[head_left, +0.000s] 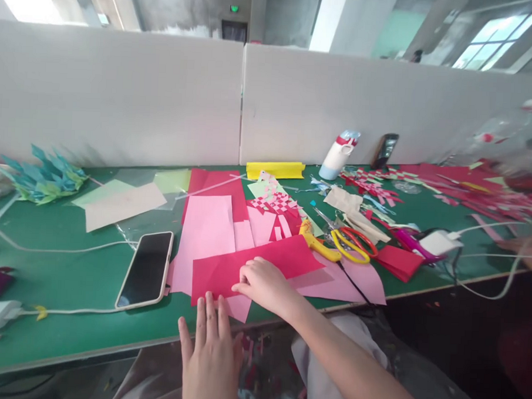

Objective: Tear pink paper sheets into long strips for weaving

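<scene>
A long sheet of red paper [219,270] lies at a slant near the table's front edge, over several pink sheets [207,220]. My right hand [262,281] rests on the middle of the red paper, its fingers curled in and its thumb pressing down on the sheet. My left hand [210,350] is open, with fingers stretched out flat and fingertips at the red paper's near left edge. The paper under my right palm is hidden. A yellow-handled hot glue gun [319,246] lies against the red paper's right end.
A smartphone [146,271] lies to the left. Scissors [350,247] lie right of the glue gun, near a white charger [439,242] with cables. A bottle [339,155] stands by the partition [121,93]. Teal paper leaves [46,175] sit far left. Another person's hand [526,252] is at right.
</scene>
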Available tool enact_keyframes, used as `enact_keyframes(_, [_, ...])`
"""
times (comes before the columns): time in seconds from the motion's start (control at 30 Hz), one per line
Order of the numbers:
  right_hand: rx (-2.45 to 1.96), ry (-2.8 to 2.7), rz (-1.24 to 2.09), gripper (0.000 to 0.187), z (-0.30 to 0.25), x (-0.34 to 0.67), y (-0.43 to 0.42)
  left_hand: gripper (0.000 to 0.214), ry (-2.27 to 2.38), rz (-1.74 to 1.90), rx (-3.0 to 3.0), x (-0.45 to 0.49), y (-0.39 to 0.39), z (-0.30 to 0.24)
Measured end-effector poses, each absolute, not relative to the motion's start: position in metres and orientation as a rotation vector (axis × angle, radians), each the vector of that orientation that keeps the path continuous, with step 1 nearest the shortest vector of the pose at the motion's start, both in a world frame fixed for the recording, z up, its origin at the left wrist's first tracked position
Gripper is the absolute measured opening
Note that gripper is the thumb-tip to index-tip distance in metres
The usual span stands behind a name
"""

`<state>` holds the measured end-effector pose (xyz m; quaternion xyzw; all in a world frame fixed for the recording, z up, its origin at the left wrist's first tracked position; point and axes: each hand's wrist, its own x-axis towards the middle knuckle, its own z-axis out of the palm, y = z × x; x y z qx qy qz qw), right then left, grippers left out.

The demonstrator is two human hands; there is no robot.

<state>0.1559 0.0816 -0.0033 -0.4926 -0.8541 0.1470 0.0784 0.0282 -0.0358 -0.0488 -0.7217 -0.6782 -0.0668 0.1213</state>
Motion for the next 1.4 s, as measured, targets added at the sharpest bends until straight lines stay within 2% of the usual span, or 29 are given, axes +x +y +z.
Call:
enact_keyframes(0.2, [-1.492,-2.631,0.41,0.035,0.008,0.167,0.099,0.047,-1.89,-0.116,-2.112,0.033,-0.026,-0.046])
enact_keyframes(0.43, [-1.699,-2.573,0.286,0.022,0.023,0.185,0.169,0.046,-1.889,-0.107,-2.073,0.036,-0.027,-0.047])
enact_keyframes(0.53, [-1.765,-2.57,0.279,0.025,0.023,0.18,0.19,0.046,-1.917,-0.096,-2.062,0.038,-0.028,-0.046])
enact_keyframes(0.93, [-1.914,-2.569,0.515,0.032,0.002,0.161,0.218,0.046,-2.048,-0.252,-2.07,0.042,-0.03,-0.052])
enact_keyframes(1.07, [-1.824,-2.531,0.607,0.033,-0.002,0.158,0.217,0.047,-2.062,-0.283,-2.066,0.041,-0.028,-0.055])
enact_keyframes(1.27, [-1.569,-2.397,0.613,0.012,0.003,0.149,0.211,0.048,-2.101,-0.373,-2.052,0.043,-0.03,-0.055])
enact_keyframes(1.4, [-1.377,-2.302,0.617,0.021,0.021,0.14,0.212,0.051,-2.162,-0.406,-2.063,0.047,-0.032,-0.052])
